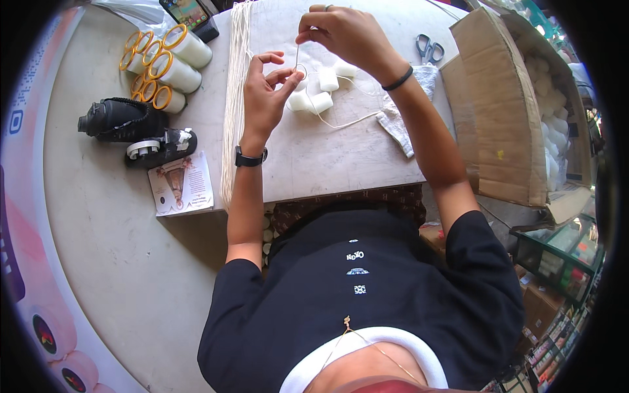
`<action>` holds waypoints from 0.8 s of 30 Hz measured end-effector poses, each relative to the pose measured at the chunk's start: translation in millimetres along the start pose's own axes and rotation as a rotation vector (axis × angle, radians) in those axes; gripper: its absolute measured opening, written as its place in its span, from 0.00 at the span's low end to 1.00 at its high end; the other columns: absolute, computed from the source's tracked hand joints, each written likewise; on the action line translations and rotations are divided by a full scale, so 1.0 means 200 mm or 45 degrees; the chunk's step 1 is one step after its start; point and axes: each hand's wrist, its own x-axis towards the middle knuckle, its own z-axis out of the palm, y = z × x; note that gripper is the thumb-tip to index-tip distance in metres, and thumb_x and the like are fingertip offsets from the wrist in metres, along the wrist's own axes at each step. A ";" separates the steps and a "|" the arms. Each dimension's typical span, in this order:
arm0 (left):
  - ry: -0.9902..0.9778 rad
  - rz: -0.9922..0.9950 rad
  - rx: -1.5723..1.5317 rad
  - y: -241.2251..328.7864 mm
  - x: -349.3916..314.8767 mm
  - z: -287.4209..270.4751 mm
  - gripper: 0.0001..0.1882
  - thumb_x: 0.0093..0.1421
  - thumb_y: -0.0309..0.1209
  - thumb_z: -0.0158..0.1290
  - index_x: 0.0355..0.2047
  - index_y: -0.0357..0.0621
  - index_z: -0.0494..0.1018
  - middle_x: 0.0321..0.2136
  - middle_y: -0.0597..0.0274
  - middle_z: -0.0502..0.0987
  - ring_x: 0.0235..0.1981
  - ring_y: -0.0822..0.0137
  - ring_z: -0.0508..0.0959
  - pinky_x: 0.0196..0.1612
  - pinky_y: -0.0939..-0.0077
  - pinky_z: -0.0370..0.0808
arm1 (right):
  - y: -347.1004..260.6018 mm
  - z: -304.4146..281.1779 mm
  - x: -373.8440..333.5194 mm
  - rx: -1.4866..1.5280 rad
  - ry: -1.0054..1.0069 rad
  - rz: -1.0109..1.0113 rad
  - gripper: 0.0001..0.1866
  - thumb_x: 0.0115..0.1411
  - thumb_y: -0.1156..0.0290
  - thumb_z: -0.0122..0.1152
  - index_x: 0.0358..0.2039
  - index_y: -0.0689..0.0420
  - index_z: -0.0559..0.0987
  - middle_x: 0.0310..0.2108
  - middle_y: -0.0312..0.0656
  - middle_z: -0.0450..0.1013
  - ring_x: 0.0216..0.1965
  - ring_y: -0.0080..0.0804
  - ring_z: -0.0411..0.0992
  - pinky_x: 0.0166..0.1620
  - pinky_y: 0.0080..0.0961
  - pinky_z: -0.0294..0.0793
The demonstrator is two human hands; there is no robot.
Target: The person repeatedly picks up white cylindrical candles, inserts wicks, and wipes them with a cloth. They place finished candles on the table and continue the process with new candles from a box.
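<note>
My left hand (264, 98) is closed in a pinch, thumb and fingertips together on a small loop of white cord (347, 124). Above it, my right hand (347, 38) pinches a thin, straight strand that runs down to that loop; whether it is cord or a needle is too fine to tell. Just beyond the left fingertips lie several short white cylinders (327, 80) that look like wax candles, with the cord trailing among them. The cord runs right to a crumpled white cloth (395, 128). Left of my left hand, a bundle of long white cords (237, 98) stretches along the table.
Scissors (429, 48) lie at the back right, near an open cardboard box (501, 105) of white pieces. To the left stand white rolls with yellow rims (177, 75), a black bottle (124, 118), a tape dispenser (162, 147), a printed card (182, 185) and a phone (187, 13).
</note>
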 end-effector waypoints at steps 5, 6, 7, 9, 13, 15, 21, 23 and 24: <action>-0.045 -0.031 0.120 -0.01 0.01 0.00 0.22 0.59 0.28 0.61 0.52 0.35 0.70 0.48 0.57 0.75 0.41 0.71 0.80 0.43 0.80 0.77 | -0.01 -0.03 0.03 0.062 0.209 -0.104 0.07 0.57 0.65 0.63 0.28 0.55 0.80 0.28 0.43 0.76 0.29 0.45 0.76 0.31 0.38 0.74; -0.053 -0.017 0.185 -0.02 0.02 0.00 0.21 0.60 0.28 0.61 0.52 0.35 0.70 0.46 0.58 0.76 0.41 0.72 0.80 0.43 0.81 0.77 | -0.02 -0.03 0.03 0.057 0.225 -0.102 0.07 0.57 0.65 0.63 0.28 0.55 0.79 0.28 0.43 0.76 0.29 0.45 0.76 0.31 0.38 0.74; -0.042 0.021 0.215 -0.03 0.04 0.00 0.20 0.59 0.27 0.61 0.51 0.35 0.72 0.45 0.60 0.77 0.40 0.74 0.80 0.42 0.82 0.76 | -0.01 -0.03 0.04 0.043 0.248 -0.110 0.07 0.57 0.65 0.63 0.28 0.55 0.79 0.27 0.42 0.76 0.29 0.45 0.76 0.30 0.38 0.74; -0.022 0.064 0.299 -0.03 0.04 0.00 0.17 0.59 0.26 0.60 0.49 0.36 0.74 0.42 0.63 0.79 0.37 0.77 0.79 0.40 0.83 0.75 | -0.01 -0.03 0.04 0.027 0.281 -0.107 0.07 0.57 0.66 0.63 0.28 0.55 0.79 0.27 0.42 0.76 0.28 0.44 0.76 0.30 0.37 0.74; 0.010 0.123 0.410 -0.04 0.05 -0.01 0.10 0.57 0.23 0.58 0.41 0.38 0.79 0.39 0.64 0.80 0.33 0.79 0.76 0.37 0.85 0.73 | 0.00 -0.04 0.05 0.005 0.380 -0.135 0.07 0.57 0.66 0.64 0.27 0.55 0.79 0.26 0.42 0.76 0.28 0.44 0.76 0.29 0.37 0.73; 0.018 0.155 0.450 -0.03 0.05 -0.01 0.08 0.56 0.22 0.57 0.37 0.39 0.81 0.39 0.64 0.80 0.33 0.80 0.76 0.36 0.85 0.73 | 0.01 -0.05 0.05 -0.002 0.421 -0.133 0.07 0.56 0.66 0.64 0.27 0.55 0.79 0.25 0.42 0.75 0.28 0.44 0.75 0.29 0.37 0.73; 0.061 0.308 0.500 -0.01 0.04 -0.01 0.06 0.55 0.26 0.58 0.31 0.43 0.84 0.42 0.62 0.80 0.34 0.75 0.78 0.36 0.82 0.74 | 0.03 -0.12 0.07 -0.027 0.507 -0.071 0.06 0.55 0.67 0.66 0.27 0.56 0.80 0.27 0.43 0.76 0.28 0.44 0.76 0.29 0.35 0.73; 0.062 0.275 0.475 -0.01 0.04 0.00 0.06 0.55 0.27 0.58 0.30 0.45 0.84 0.43 0.62 0.80 0.35 0.74 0.79 0.37 0.81 0.75 | 0.02 -0.13 0.07 -0.008 0.505 -0.054 0.06 0.55 0.68 0.66 0.27 0.56 0.80 0.28 0.42 0.76 0.28 0.43 0.76 0.30 0.34 0.73; 0.068 0.250 0.467 -0.01 0.03 0.00 0.06 0.54 0.28 0.58 0.29 0.45 0.84 0.43 0.61 0.80 0.36 0.73 0.79 0.37 0.80 0.75 | 0.02 -0.13 0.07 0.011 0.526 -0.064 0.06 0.55 0.68 0.66 0.27 0.56 0.80 0.28 0.42 0.76 0.28 0.43 0.76 0.30 0.34 0.74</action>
